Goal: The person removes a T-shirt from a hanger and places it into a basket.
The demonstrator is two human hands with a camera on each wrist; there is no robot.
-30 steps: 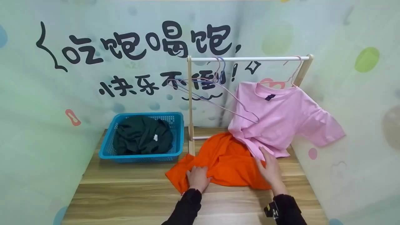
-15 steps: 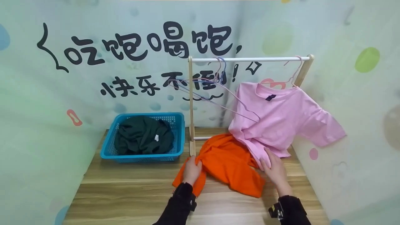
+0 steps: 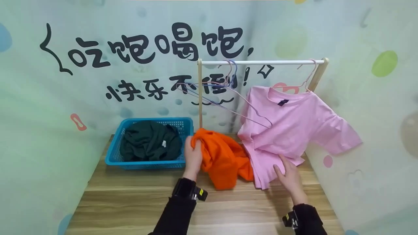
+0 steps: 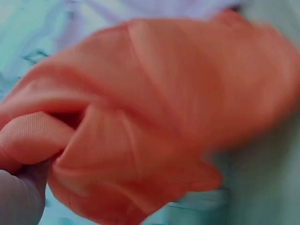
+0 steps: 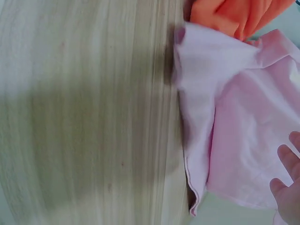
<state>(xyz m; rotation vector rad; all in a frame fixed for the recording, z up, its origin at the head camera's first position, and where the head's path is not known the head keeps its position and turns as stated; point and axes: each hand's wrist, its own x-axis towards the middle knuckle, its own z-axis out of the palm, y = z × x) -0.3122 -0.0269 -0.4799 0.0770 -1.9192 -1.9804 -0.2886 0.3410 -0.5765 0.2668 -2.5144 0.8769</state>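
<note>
My left hand (image 3: 193, 156) grips a bunched orange garment (image 3: 225, 160) beside the basket and lifts part of it off the table. In the left wrist view the thumb pinches a fold of the orange cloth (image 4: 154, 103); the other fingers are hidden. A pink T-shirt (image 3: 284, 124) hangs on a hanger (image 3: 308, 76) at the rack's right end, its hem reaching the table. At that hem is my right hand (image 3: 290, 178), fingers (image 5: 289, 159) spread and holding nothing; whether they touch the cloth I cannot tell.
A blue basket (image 3: 112, 158) with a dark green garment (image 3: 147, 140) stands at the left. The clothes rack (image 3: 261, 62) stands behind the orange garment. A pink hanger (image 3: 251, 107) and a blue hanger (image 3: 234, 73) hang bare from its bar. Printed walls surround the wooden table (image 3: 130, 202).
My left hand has moved left and up toward the basket, pulling the orange garment away from the pink T-shirt. The T-shirt's hem has dropped straighter. My right hand has shifted slightly right.
</note>
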